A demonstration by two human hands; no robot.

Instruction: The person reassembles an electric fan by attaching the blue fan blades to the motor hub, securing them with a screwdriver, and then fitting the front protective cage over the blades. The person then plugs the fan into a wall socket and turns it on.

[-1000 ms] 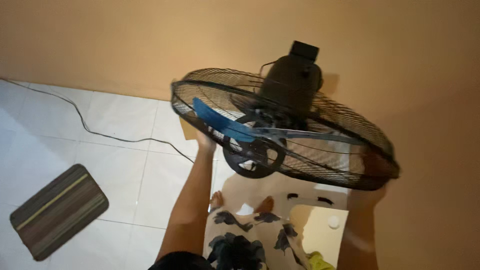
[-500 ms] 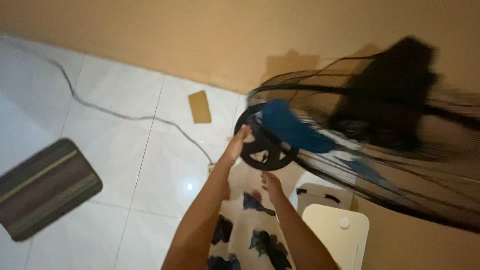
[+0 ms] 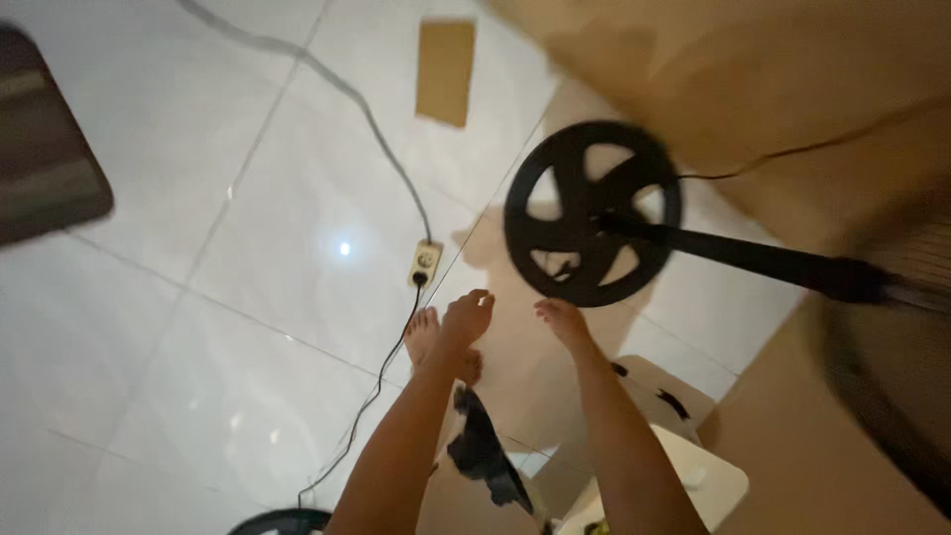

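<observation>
Both hands free and loosely open below the round black fan base; fan lying tipped toward the wall.

Left hand [image 3: 466, 319] and right hand [image 3: 565, 322] hold nothing, fingers slack, both just under the spoked base [image 3: 591, 211] without touching it. Base stands on edge, its black pole [image 3: 753, 258] running right toward the blurred fan head [image 3: 892, 337] low by the orange wall [image 3: 753, 69], so the fan appears to rest on its side. Nearby: extension socket [image 3: 425, 262] with grey cable [image 3: 327, 79] just left of the hands, cardboard piece [image 3: 445, 69] beyond, striped mat [image 3: 45, 139] far left, white stool [image 3: 693, 476] under the right forearm, a bare foot [image 3: 424, 335] on the white tile floor [image 3: 198, 347].
</observation>
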